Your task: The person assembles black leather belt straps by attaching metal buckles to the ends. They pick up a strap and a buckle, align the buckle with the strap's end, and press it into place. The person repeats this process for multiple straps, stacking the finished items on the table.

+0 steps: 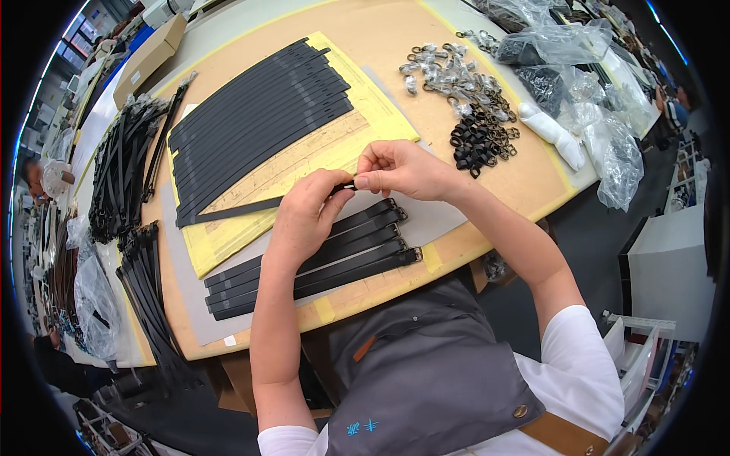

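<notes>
My left hand (308, 209) and my right hand (407, 173) meet at the end of one black belt strap (243, 210). Its other end lies across the yellow-edged board (220, 247). Left thumb and fingers grip the strap near its tip, while the right thumb and forefinger pinch that same end; what small part sits between them is hidden. Beyond my hands, many flat black straps (251, 114) lie side by side on the board. Nearer to me, several black belts with buckles (350, 262) rest in a row on a grey sheet.
To the right are plastic-wrapped buckles (449, 68) and a pile of black loops with buckles (483, 140). Clear plastic bags (593, 114) and a white roll (551, 134) lie past them. Bundled black straps (125, 167) hang along the left, near a cardboard box (152, 61).
</notes>
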The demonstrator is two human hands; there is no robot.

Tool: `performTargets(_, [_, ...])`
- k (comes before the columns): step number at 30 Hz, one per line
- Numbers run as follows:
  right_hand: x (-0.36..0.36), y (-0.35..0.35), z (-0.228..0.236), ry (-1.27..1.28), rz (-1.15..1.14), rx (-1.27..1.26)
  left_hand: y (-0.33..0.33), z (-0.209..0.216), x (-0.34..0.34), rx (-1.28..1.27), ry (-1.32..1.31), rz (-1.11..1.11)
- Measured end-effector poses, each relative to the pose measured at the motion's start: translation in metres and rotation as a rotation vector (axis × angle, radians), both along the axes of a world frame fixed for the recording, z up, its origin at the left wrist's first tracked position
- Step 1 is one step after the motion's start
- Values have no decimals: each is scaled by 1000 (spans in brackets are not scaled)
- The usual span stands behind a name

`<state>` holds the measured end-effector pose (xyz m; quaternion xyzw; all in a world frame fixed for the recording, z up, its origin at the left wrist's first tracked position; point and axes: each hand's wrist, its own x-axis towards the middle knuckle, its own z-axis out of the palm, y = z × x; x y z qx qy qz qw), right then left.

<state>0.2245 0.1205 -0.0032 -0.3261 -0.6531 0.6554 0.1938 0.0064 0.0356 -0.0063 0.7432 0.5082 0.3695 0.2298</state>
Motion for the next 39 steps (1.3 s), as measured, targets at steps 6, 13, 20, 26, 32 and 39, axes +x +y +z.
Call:
performTargets(6, [86, 38, 4, -343, -436, 505, 3, -9, -4, -115, 73, 53])
performTargets(13, [112, 33, 11, -952, -333, 804, 3, -9, 2, -102, -4, 48])
performTargets(20, [86, 25, 14, -384, -286, 372, 0, -4, 6, -52, -91, 15])
performTargets(26, [31, -20, 0, 225, -221, -257, -4, -4, 9, 36, -109, 5])
performTargets(32, [19, -31, -5, 235, -224, -141, -4, -3, 6, 95, -30, 17])
performTargets(39, [16, -36, -13, 148, -197, 115, -4, -8, 5, 111, 3, -27])
